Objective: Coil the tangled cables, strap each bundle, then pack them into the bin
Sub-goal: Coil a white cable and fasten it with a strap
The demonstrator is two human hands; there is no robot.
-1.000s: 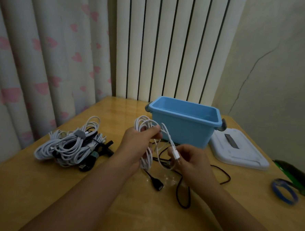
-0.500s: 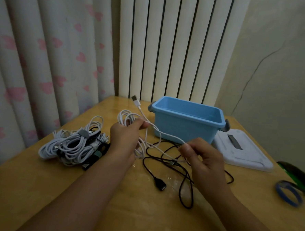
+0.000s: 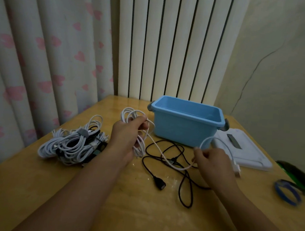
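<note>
My left hand (image 3: 127, 137) grips a coil of white cable (image 3: 130, 115) above the wooden table (image 3: 133, 212). A loose strand of that cable runs down and right to my right hand (image 3: 211, 161), which pinches it; beyond the pinch the strand arcs over and ends in a white USB plug (image 3: 236, 169). A black cable (image 3: 182, 172) lies uncoiled on the table under both hands. The empty blue bin (image 3: 184, 129) stands just behind them. To the left lies a pile of white cable bundles (image 3: 73, 142), one held by a grey strap.
The bin's white lid (image 3: 245, 153) lies flat right of the bin. A blue ring-shaped band (image 3: 286, 192) and a dark green object (image 3: 296, 176) sit near the right table edge. Curtains and vertical blinds stand behind the table.
My right hand slid along the white strand, out to the right and lower. The plug end swung from above the left hand over to beside the right hand. The left hand kept its coil.
</note>
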